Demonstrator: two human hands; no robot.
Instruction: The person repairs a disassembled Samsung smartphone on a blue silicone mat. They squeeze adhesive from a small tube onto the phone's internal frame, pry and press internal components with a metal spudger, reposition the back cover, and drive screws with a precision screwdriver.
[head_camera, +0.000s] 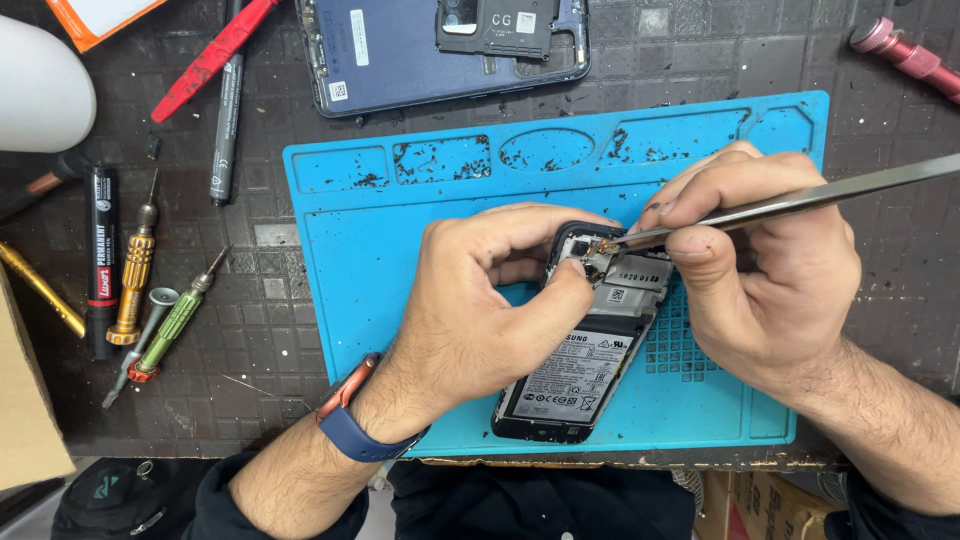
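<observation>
An opened phone (590, 350) lies tilted on the blue repair mat (400, 280), its back cover off and the battery label showing. The left hand (480, 300) grips the phone's upper end, fingers (560, 285) curled closed around its edge with the thumb pressed on the inner frame near the camera corner. The right hand (770, 270) is closed on a pair of metal tweezers (780, 205), thumb and forefinger pinching the shaft; the tweezer tips touch a small part at the phone's top, just beside the left thumb. Whether the tips grip anything is too small to tell. On the dark worktop (280, 350) to the left lie screwdrivers (170, 325) and a black marker (100, 260); another phone back (400, 50) lies above the mat.
</observation>
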